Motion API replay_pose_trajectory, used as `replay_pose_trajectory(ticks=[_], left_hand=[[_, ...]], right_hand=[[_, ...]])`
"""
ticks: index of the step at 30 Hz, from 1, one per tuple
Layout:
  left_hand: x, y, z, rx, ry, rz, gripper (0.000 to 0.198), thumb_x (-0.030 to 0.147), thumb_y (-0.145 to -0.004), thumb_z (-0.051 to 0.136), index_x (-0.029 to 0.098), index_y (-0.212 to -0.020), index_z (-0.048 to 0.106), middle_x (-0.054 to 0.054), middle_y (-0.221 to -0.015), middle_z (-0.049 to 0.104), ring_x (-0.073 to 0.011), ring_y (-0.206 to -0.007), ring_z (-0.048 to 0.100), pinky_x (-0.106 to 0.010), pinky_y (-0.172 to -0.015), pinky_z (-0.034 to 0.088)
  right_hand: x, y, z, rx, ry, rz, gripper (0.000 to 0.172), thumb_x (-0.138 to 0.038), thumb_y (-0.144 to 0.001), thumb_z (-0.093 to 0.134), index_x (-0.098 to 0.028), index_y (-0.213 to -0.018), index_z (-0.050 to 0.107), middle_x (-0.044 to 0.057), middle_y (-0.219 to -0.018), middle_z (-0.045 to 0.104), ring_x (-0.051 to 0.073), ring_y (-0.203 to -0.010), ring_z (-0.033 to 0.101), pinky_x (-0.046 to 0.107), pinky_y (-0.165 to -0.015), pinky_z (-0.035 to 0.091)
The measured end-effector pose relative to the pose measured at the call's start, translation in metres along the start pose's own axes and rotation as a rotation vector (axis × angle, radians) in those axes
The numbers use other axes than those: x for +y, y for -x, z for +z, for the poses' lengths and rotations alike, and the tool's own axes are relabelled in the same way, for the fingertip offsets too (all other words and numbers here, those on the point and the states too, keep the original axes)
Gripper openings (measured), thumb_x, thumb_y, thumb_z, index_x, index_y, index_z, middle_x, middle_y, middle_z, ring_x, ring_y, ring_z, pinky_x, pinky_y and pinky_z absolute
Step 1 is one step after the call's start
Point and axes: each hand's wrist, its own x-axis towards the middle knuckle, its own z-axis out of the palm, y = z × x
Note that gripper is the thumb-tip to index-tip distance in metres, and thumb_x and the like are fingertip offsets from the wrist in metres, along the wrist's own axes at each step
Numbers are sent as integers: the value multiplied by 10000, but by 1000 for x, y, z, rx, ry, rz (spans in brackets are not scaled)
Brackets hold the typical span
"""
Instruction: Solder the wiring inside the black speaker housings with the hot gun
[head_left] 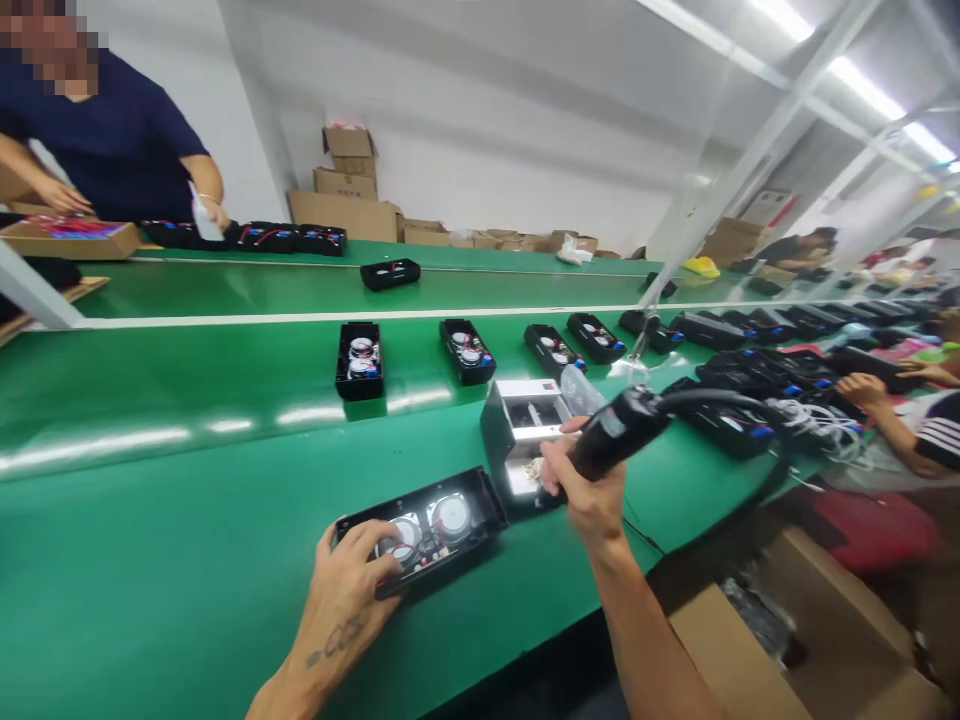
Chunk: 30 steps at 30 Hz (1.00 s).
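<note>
An open black speaker housing (pixel 442 525) with two round silver drivers lies on the green belt near the front edge. My left hand (pixel 352 570) rests on its left end, fingers curled over the rim and one driver. My right hand (pixel 581 485) is wrapped round a black electric screwdriver (pixel 619 430) with a thick black cable; its tip points down-left toward a small black-and-white tray (pixel 517 425) that holds what look like screws.
Several more open black housings (pixel 360 360) stand in a row along the green conveyor (pixel 187 400). A person in a dark shirt (pixel 112 130) works at the far left; another person's arm (pixel 892 410) reaches in at the right. Cardboard boxes (pixel 345 200) are stacked at the back.
</note>
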Motion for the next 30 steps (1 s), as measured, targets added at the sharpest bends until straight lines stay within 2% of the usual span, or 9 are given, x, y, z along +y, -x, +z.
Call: replay_pose_trajectory(ticks=[5,8,10,13,19,22,26,30], left_hand=[[16,-5,-7,19,14,-56,167,108,-732,769,270,-769,750,-44,-1174,775,-318,-1124,711,-729,-1117,395],[22,-7,-9,13,45,-74,158,134,-775,779,290,-802,774,-48,-1168,782,-322,-1142,702,-733,-1115,381],[24,-6,-10,21,74,-79,193,149,-799,782,332,-859,796,-40,-1188,784,-327,-1168,693,-733,-1118,367],[24,-6,-8,44,110,-81,255,147,-807,776,380,-906,804,-21,-1242,776,-322,-1186,684,-714,-1132,359],[21,-6,-3,6,107,-108,237,133,-791,740,348,-870,799,-33,-1181,773,-319,-1197,662,-706,-1178,332],[19,-5,0,-6,80,-105,214,161,-806,727,351,-875,797,-32,-1189,768,-327,-1228,644,-699,-1181,327],[17,-5,1,11,61,-105,232,217,-872,688,370,-1013,791,-40,-1222,766,-325,-1234,638,-688,-1174,321],[18,-7,-3,-17,82,-102,206,199,-879,675,359,-937,791,-28,-1258,753,-323,-1230,643,-691,-1156,321]], right_hand=[[-12,40,64,-191,-330,27,315,-282,-963,689,-314,-1205,489,-143,-590,476,83,-377,427,223,-407,377],[-6,56,99,-342,-387,40,306,-282,-970,685,-326,-1201,490,-140,-604,490,73,-374,422,207,-400,365],[0,61,111,-397,-356,57,289,-308,-966,689,-314,-1181,496,-129,-618,506,73,-383,427,215,-407,375],[9,64,117,-423,-265,95,298,-340,-946,700,-293,-1160,497,-116,-623,516,85,-404,440,242,-431,411],[18,69,116,-435,-179,122,292,-302,-913,727,-280,-1128,530,-96,-625,524,117,-461,496,271,-466,456],[18,70,116,-451,-136,129,296,-332,-880,779,-280,-1086,574,-76,-636,541,145,-514,548,301,-499,504],[12,69,115,-462,-118,114,332,-317,-839,818,-280,-1077,590,-58,-653,564,176,-584,606,329,-546,555],[7,67,113,-437,-149,128,333,-321,-828,836,-298,-1051,590,-58,-638,558,188,-584,606,343,-533,552]])
